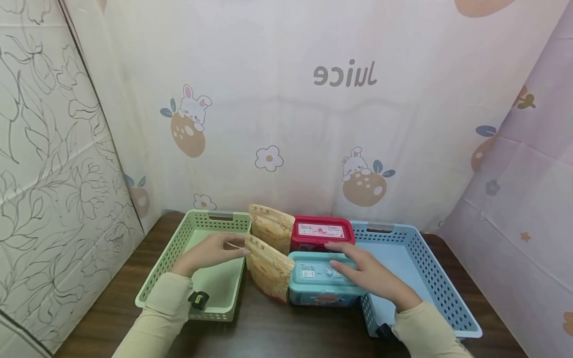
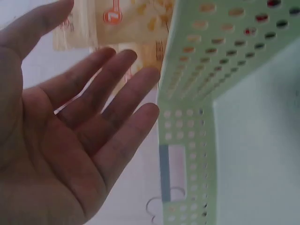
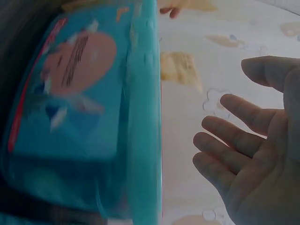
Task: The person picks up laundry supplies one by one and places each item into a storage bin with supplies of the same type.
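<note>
1. L hand (image 1: 210, 254): fingers straight-ish, a bit apart, gripping nothing. Thumb and fingertips are v. near the front pouch's top corner; can't tell if they touch. Hand angles in from the side, prob. b/c the pouch edge faces it there.
2. R hand (image 1: 369, 272): fingers spread, palm side toward the teal lid, pinching nothing. Contact w/ the lid unclear. Prob. held above b/c the smooth, wide top is easiest to reach from there.
3. Just right of L fingertips: front pouch (image 1: 268, 271), upright w/ a slight tilt, on the table (image 1: 268, 330). Prob. stands on its wider base, maybe steadied by the box next to it.
4. Beyond L fingertips: back pouch (image 1: 272, 228), also upright, behind the front one; the pair look lined up for a neat row.
5. Under R hand: teal box (image 1: 313, 286), lid on, just right of the front pouch. Flat on its base, so prob. stable.
6. Beyond R fingertips: red box (image 1: 320, 231), lid on, behind the teal one, next to the back pouch. Tight 2x2 block, prob. to keep all four btwn the baskets.
7. Below L hand: green basket (image 1: 219, 288). Below/right of R hand: blue basket (image 1: 403, 261). They flank the block, one per side, prob. for easy reach.
</note>
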A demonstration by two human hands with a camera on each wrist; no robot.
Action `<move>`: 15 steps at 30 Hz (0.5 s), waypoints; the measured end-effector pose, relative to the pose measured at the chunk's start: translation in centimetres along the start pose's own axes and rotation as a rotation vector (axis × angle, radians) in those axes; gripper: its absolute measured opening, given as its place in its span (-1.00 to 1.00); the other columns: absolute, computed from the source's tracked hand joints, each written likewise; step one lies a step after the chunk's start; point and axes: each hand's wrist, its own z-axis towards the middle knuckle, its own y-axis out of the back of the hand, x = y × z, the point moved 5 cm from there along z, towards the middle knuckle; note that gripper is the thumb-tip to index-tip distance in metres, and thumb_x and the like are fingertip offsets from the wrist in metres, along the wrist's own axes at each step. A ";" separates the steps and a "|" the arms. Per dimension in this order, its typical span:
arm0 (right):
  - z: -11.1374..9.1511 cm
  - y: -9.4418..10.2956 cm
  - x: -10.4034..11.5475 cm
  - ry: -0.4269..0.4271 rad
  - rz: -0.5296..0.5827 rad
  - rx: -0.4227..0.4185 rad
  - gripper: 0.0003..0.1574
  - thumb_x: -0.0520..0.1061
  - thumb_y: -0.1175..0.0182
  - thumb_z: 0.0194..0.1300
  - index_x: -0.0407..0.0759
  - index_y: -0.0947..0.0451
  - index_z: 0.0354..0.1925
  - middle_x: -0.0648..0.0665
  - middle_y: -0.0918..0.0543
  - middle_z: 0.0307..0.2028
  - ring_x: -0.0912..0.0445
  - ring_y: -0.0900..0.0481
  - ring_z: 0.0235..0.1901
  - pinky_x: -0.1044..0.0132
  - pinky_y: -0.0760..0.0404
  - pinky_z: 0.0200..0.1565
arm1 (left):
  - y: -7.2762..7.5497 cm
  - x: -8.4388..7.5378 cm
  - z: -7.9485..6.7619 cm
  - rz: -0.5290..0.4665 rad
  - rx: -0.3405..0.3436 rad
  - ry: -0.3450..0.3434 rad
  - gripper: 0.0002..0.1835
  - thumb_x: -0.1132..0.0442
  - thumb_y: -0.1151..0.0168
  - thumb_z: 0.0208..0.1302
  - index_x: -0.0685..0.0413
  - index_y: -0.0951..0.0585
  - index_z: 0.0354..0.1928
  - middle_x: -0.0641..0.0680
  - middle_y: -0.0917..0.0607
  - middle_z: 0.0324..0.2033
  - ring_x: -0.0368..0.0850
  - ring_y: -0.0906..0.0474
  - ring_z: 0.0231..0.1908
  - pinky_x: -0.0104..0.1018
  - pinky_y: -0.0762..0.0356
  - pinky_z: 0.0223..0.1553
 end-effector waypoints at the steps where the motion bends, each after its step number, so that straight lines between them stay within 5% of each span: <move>1: 0.1 -0.3 0.2 0.002 0.011 0.006 -0.36 0.10 -0.21 0.42 0.04 -0.39 0.40 -0.10 -0.46 0.31 -0.19 -0.35 0.30 -0.27 -0.54 0.10 | -0.1 0.0 0.0 -0.016 0.001 0.017 -0.47 -0.06 -0.29 0.37 0.08 -0.59 0.26 0.10 -0.65 0.13 0.07 -0.61 0.08 0.00 -0.58 0.08; 10: 0.6 -2.0 1.2 0.008 0.052 0.035 -0.38 0.12 -0.20 0.43 0.11 -0.39 0.39 -0.06 -0.48 0.30 -0.14 -0.40 0.27 -0.20 -0.57 0.10 | -0.5 0.2 0.2 -0.097 -0.048 0.134 -0.42 -0.05 -0.40 0.26 0.12 -0.61 0.23 0.10 -0.66 0.12 0.04 -0.62 0.07 -0.01 -0.58 0.08; 15: 1.0 -2.8 1.8 0.025 0.068 0.043 -0.38 0.15 -0.21 0.43 0.07 -0.42 0.37 -0.02 -0.49 0.29 -0.10 -0.41 0.28 -0.23 -0.50 0.17 | -0.6 0.3 0.4 -0.117 -0.046 0.140 -0.44 -0.01 -0.42 0.25 0.15 -0.62 0.20 0.12 -0.67 0.10 0.08 -0.61 0.07 0.02 -0.59 0.06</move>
